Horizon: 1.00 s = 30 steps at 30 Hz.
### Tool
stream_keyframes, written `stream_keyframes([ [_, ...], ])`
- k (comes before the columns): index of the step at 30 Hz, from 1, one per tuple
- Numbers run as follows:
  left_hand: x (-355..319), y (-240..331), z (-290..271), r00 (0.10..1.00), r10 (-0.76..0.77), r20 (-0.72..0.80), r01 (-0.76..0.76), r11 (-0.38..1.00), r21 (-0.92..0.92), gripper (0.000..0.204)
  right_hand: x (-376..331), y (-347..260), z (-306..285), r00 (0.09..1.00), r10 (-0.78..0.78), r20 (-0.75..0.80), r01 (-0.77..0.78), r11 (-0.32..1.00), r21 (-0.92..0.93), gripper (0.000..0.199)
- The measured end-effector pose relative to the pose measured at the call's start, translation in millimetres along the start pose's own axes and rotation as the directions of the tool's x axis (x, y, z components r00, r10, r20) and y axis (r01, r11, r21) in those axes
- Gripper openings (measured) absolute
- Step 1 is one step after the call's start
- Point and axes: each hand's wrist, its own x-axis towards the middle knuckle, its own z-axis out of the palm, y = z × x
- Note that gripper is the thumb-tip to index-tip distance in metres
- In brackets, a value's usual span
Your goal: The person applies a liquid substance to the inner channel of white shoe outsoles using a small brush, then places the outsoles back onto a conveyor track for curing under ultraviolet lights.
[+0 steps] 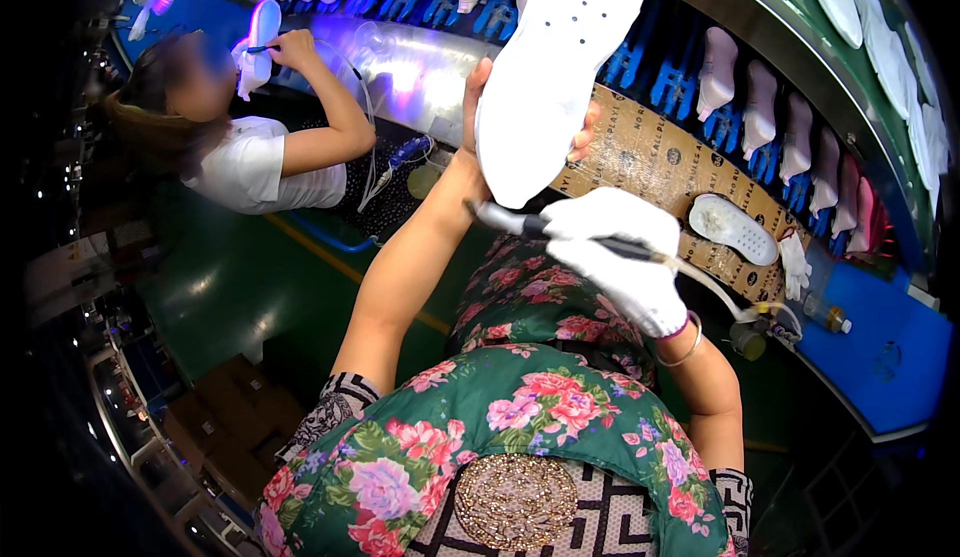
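My left hand grips a white shoe sole from behind, holding it up with its perforated face toward me. Its fingertips show at the sole's right edge. My right hand, in a white glove, is closed around a dark pen-shaped tool. The tool's grey tip sits just below the lower end of the sole. A thin tube runs from the tool's back end toward a small pot on the bench.
Another white sole lies on the brown cardboard-covered bench. White shoe lasts stand on blue racks behind it. A plastic bottle lies on the blue surface at right. At left, another person works on a sole under violet light.
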Motion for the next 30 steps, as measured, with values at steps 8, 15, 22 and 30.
stream_keyframes([
  [8, -30, -36, 0, 0.959, -0.074, -0.273, 0.079, 0.997, 0.007, 0.086, 43, -7, -56, 0.984, -0.071, -0.164, 0.014, 0.947, -0.322, 0.013],
  [15, -34, -48, -1, 0.955, -0.125, -0.268, 0.139, 0.990, 0.036, 0.093, 66, 3, -73, 0.752, -0.656, 0.073, 0.371, 0.330, -0.868, 0.021],
  [22, -38, -35, -7, 0.976, 0.026, -0.214, -0.051, 0.992, -0.115, 0.099, 8, 0, -17, 0.991, -0.103, 0.081, 0.127, 0.899, -0.418, 0.022],
  [30, -25, -10, 1, 0.993, 0.095, -0.071, -0.100, 0.993, -0.065, 0.099, -1, -6, -14, 0.958, 0.101, 0.268, -0.118, 0.992, 0.046, 0.015],
])
